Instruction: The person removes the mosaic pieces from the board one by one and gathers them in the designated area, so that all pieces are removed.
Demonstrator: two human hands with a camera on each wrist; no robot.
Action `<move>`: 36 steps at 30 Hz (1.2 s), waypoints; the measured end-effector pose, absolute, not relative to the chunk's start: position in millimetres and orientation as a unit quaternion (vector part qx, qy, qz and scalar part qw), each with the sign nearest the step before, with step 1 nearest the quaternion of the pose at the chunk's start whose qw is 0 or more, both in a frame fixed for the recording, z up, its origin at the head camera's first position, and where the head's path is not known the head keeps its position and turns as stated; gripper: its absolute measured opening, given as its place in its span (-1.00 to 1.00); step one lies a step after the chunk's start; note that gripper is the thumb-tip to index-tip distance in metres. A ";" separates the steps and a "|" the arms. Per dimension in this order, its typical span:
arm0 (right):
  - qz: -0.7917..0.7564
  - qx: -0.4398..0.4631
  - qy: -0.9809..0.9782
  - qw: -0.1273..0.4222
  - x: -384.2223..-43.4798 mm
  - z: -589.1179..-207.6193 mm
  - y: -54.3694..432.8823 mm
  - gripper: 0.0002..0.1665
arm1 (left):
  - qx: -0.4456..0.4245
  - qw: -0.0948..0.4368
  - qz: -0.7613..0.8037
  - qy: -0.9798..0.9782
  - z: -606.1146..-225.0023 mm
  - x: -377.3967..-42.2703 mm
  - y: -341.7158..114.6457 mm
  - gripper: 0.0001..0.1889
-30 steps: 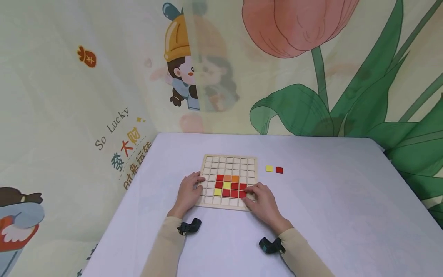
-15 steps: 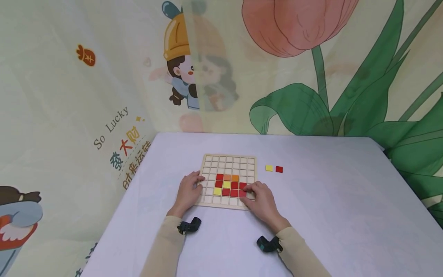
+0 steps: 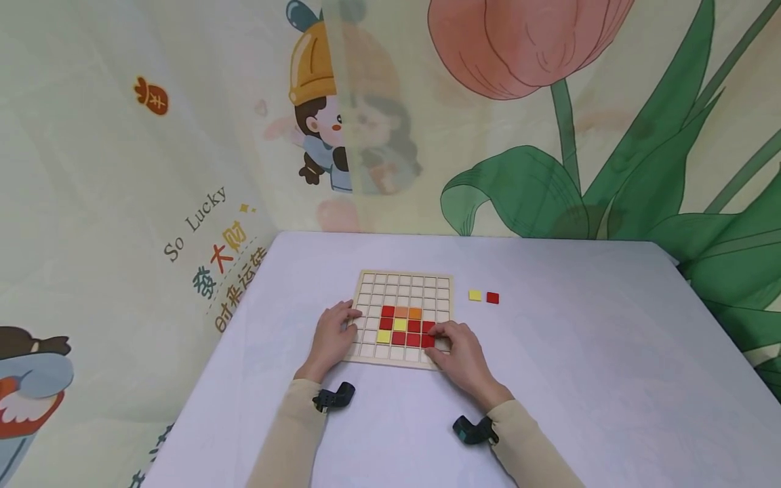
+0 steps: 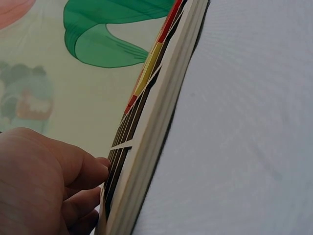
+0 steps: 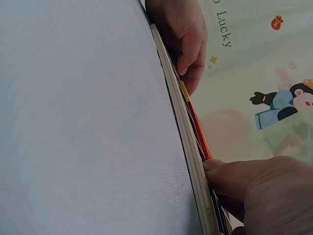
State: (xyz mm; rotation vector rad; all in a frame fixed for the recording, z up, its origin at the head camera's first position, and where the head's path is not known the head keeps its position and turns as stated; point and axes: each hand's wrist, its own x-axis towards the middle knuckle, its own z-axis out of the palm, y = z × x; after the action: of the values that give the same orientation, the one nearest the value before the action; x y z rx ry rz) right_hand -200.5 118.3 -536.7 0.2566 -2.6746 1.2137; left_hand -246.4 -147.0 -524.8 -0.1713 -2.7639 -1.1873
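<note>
A light wooden grid board [image 3: 405,282] lies flat on the table, with red, yellow and orange square tiles in some of its cells. My left hand [image 3: 331,342] rests at the board's left edge, thumb and fingertips touching the frame. At the lower right of the coloured patch, my right hand [image 3: 462,356] has thumb and index finger at opposite sides of a red tile [image 3: 428,341], pinching it at its cell. In the right wrist view the right thumb [image 5: 220,171] meets the end of the row of red tiles. The other right fingers are partly hidden behind it.
A loose yellow tile [image 3: 474,295] and a loose red tile [image 3: 492,298] lie on the white table [image 3: 586,366], right of the board. Behind the table hangs a printed backdrop [image 3: 390,217] with a large tulip and cartoon figures.
The right hand shifts slightly left, and the red tile between its fingers now looks lined up with its cell. The left hand and the loose tiles stay where they were.
</note>
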 end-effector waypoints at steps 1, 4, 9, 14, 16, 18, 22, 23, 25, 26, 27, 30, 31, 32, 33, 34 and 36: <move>0.411 0.088 -0.903 0.095 -200.3 -536.5 118.4 -0.66 | -0.057 0.066 -0.392 -0.916 -525.2 -246.7 -146.9 -0.73; 0.413 0.091 -0.902 0.091 -199.1 -536.6 117.9 -0.66 | -0.060 0.067 -0.389 -0.917 -527.0 -246.9 -147.6 -0.73; 0.403 0.104 -0.904 0.104 -198.7 -537.5 116.0 -0.66 | -0.064 0.069 -0.387 -0.917 -527.3 -246.5 -149.0 -0.72; 0.393 0.110 -0.906 0.110 -199.2 -536.7 114.5 -0.63 | -0.064 0.069 -0.384 -0.918 -526.5 -246.6 -150.2 -0.71; 0.387 0.109 -0.909 0.105 -199.5 -536.4 114.4 -0.62 | -0.064 0.069 -0.384 -0.919 -526.8 -246.7 -150.6 -0.71; 0.381 0.106 -0.913 0.100 -199.5 -536.4 114.2 -0.62 | -0.063 0.068 -0.385 -0.918 -526.8 -246.3 -150.8 -0.71; 0.374 0.100 -0.916 0.101 -198.3 -535.8 114.4 -0.62 | -0.064 0.068 -0.390 -0.916 -527.1 -245.8 -151.0 -0.72; 0.377 0.099 -0.915 0.101 -197.9 -535.2 114.9 -0.62 | -0.065 0.068 -0.392 -0.915 -527.0 -245.7 -151.0 -0.72; 0.388 0.094 -0.912 0.098 -197.6 -533.6 116.6 -0.62 | -0.066 0.069 -0.393 -0.915 -527.0 -246.0 -150.8 -0.72; 0.394 0.092 -0.909 0.096 -197.9 -533.1 118.0 -0.63 | -0.066 0.069 -0.393 -0.915 -526.9 -246.0 -150.6 -0.72; 0.399 0.090 -0.908 0.093 -198.2 -532.3 119.4 -0.63 | -0.067 0.069 -0.393 -0.914 -526.8 -246.2 -150.4 -0.72; 0.411 0.086 -0.903 0.094 -199.6 -530.7 124.3 -0.65 | -0.070 0.070 -0.394 -0.914 -526.7 -246.7 -149.9 -0.72; 0.412 0.085 -0.902 0.095 -200.1 -530.5 126.0 -0.65 | -0.070 0.071 -0.395 -0.913 -526.7 -246.9 -149.8 -0.72; 0.412 0.084 -0.902 0.095 -200.6 -530.3 127.6 -0.66 | -0.071 0.071 -0.395 -0.913 -526.7 -247.1 -149.6 -0.72; 0.412 0.083 -0.902 0.097 -201.2 -530.4 129.4 -0.66 | -0.071 0.071 -0.396 -0.913 -526.7 -247.2 -149.5 -0.71; 0.413 0.084 -0.902 0.100 -201.6 -530.3 131.1 -0.66 | -0.071 0.071 -0.397 -0.912 -526.7 -247.4 -149.4 -0.71; 0.411 0.080 -0.903 0.100 -202.5 -530.3 134.3 -0.65 | -0.072 0.071 -0.398 -0.912 -526.7 -247.7 -149.2 -0.71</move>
State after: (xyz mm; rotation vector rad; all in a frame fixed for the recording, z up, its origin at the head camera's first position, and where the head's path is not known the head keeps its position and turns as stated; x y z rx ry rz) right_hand -202.5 134.3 -530.3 0.2352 -2.6685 1.2134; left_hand -247.7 -149.2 -526.7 -0.2152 -2.7415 -1.1972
